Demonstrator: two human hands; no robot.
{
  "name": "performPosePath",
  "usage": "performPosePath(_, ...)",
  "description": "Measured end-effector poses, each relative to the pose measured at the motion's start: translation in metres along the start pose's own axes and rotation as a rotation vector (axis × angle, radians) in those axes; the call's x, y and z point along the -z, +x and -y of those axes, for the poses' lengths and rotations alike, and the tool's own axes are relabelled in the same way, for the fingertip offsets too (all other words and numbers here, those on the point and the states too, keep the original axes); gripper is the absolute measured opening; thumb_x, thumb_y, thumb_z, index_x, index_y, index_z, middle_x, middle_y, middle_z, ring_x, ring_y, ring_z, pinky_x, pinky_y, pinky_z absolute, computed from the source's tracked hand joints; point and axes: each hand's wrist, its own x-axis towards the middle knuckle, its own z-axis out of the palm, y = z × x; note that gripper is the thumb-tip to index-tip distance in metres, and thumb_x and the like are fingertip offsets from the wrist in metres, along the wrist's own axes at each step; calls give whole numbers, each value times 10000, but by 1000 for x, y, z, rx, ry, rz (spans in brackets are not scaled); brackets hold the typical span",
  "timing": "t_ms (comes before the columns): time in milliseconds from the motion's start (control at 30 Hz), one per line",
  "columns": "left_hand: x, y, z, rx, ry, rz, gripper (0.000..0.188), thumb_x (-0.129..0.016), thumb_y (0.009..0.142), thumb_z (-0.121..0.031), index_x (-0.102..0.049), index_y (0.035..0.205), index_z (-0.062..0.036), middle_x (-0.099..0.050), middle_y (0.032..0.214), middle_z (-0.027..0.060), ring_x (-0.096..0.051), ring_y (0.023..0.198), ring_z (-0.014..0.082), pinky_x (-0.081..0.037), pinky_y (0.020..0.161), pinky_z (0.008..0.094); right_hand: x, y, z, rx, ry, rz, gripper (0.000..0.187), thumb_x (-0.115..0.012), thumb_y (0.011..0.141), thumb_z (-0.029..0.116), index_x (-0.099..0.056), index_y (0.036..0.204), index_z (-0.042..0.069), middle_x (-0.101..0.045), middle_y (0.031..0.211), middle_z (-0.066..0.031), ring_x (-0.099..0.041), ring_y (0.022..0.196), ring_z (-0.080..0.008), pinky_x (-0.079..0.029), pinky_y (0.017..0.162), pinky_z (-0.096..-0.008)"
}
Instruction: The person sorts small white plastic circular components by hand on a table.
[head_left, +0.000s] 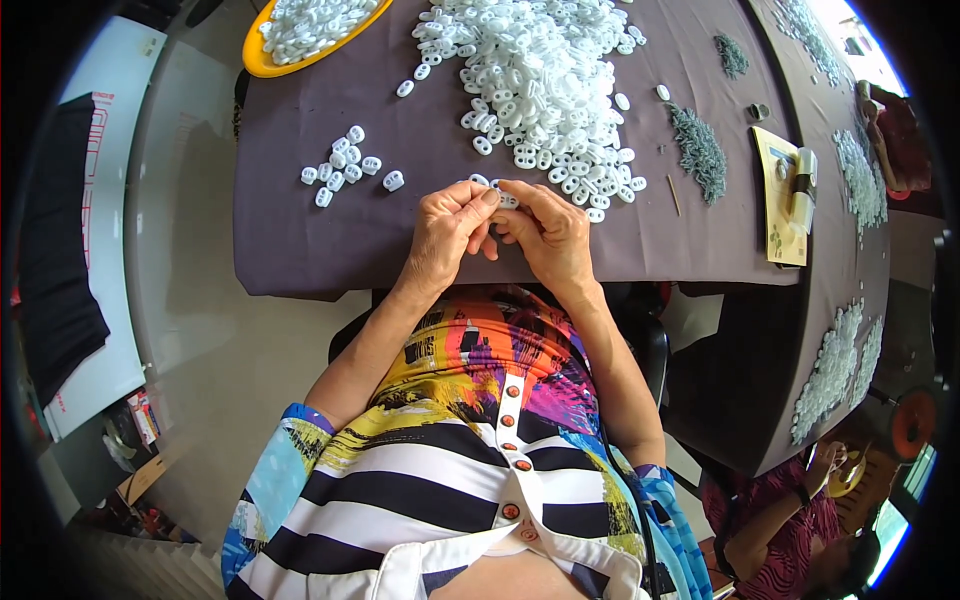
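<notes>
- Striped, colourful blouse [450, 450] fills the lower view.
- Left hand [447, 235] and right hand [548, 235] meet at the table [300, 240] edge, fingertips pinching one small white plastic piece [507, 200].
- Big white pile [535, 85] lies just beyond.

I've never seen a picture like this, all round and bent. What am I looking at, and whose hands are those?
It is one view from a wide camera worn on a person's head, looking down, so edges curve. The left hand and right hand are that person's own, meeting at the edge of a table with a dark cloth. Together they pinch a small white plastic piece. Behind lies a big heap of white pieces, a small cluster to the left, and a yellow tray holding more.
</notes>
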Motion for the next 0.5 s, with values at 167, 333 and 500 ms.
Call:
performPosePath(167,0,2,-2,-3,9,-1,206,-522,899,-170,-579,778,-13,-445,523,-21,-371,411,38,-414,396,215,1,1,1,-3,19,1,281,-606,789,-22,-601,1068,12,-631,783,-57,-622,627,-101,-494,538,-215)
performPosePath(333,-4,5,-1,-26,23,75,189,-528,900,-163,-583,810,-6,-458,534,-17,-372,418,38,-408,393,214,6,0,-11,32,6,-20,281,-620,776,-29,-607,1054,2,-626,774,-62,-620,632,-105,-494,540,-214)
performPosePath(500,-1,-2,-6,6,193,-19,167,-573,875,-152,-595,812,1,-458,533,-26,-369,399,24,-361,348,192,5,-1,-2,137,-50,-11,262,-673,736,-8,-618,992,2,-604,742,-83,-602,630,-132,-481,540,-259)
